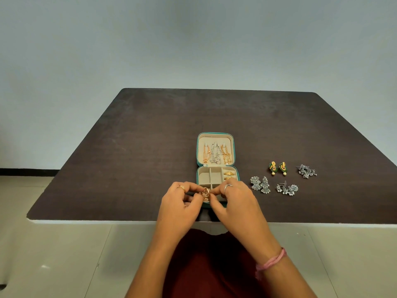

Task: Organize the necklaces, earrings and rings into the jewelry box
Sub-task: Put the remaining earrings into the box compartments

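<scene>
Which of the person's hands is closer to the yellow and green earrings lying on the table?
The right hand. It is at the jewelry box, with the yellow and green earrings off to its right and a little farther back. The left hand is beyond it, on the box's other side.

Jewelry box (pixel 215 134): teal shell, cream lining. Necklaces (pixel 217 155) in lid: gold and silver. Table (pixel 129 147): dark brown, faint grain. Earrings (pixel 277 168): yellow, green, pale bead drops. Other earrings (pixel 260 184): oxidised silver. Held earring (pixel 205 193): rose-gold. Wrist thread (pixel 272 260): pink.
</scene>
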Action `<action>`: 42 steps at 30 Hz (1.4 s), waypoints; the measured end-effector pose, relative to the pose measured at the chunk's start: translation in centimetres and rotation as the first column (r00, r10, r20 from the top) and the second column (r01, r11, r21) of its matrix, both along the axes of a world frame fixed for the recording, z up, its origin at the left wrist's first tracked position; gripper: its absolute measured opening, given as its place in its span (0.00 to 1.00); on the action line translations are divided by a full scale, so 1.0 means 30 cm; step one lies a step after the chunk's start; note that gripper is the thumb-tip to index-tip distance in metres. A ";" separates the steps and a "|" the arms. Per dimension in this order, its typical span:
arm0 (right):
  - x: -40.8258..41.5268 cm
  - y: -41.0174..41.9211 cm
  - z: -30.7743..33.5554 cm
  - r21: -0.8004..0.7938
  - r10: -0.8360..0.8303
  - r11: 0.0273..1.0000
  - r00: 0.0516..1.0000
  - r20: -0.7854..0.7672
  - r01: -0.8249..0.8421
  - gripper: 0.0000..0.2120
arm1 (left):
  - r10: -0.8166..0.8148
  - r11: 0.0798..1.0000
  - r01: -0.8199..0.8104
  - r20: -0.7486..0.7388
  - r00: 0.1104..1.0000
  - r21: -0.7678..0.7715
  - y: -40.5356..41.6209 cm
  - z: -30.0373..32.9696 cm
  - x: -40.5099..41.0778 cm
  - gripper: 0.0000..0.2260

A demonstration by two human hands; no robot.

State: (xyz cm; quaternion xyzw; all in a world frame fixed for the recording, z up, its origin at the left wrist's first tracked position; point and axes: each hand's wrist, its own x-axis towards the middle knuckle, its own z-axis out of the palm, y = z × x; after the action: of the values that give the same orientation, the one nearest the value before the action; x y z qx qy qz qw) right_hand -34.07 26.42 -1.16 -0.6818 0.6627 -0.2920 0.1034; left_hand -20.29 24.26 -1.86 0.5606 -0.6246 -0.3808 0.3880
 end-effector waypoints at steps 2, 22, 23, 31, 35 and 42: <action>-0.005 0.003 0.006 0.032 0.012 0.999 1.000 -0.025 -0.011 0.09 | 0.004 1.000 -0.004 -0.002 1.000 0.004 0.001 -0.001 -0.002 0.06; -0.167 0.022 0.030 -0.021 -0.073 0.997 0.987 0.144 0.077 0.10 | 0.118 0.983 -0.104 -0.087 0.989 0.152 -0.040 0.038 0.021 0.09; -0.193 0.023 0.033 -0.017 -0.098 0.995 0.985 0.139 0.102 0.10 | 0.117 0.984 -0.107 -0.071 0.991 0.141 -0.045 0.047 0.014 0.09; -0.385 0.009 0.043 0.068 -0.295 0.955 0.951 0.093 0.290 0.09 | -0.048 0.999 0.048 0.043 0.998 0.001 -0.080 0.123 -0.118 0.08; -0.431 -0.009 0.057 0.113 -0.272 0.958 0.958 0.087 0.262 0.08 | -0.136 0.990 0.142 0.167 0.977 -0.024 -0.113 0.155 -0.197 0.06; -0.455 -0.064 0.073 0.247 -0.160 0.956 0.987 -0.016 0.159 0.08 | -0.273 0.946 0.322 0.458 0.846 -0.031 -0.180 0.153 -0.323 0.10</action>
State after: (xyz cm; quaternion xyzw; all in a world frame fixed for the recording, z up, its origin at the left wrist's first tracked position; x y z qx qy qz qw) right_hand -47.71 24.51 1.04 -0.6074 0.7464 -0.2158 0.1652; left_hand -29.99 18.87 2.75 0.5077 -0.7957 -0.2632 0.1994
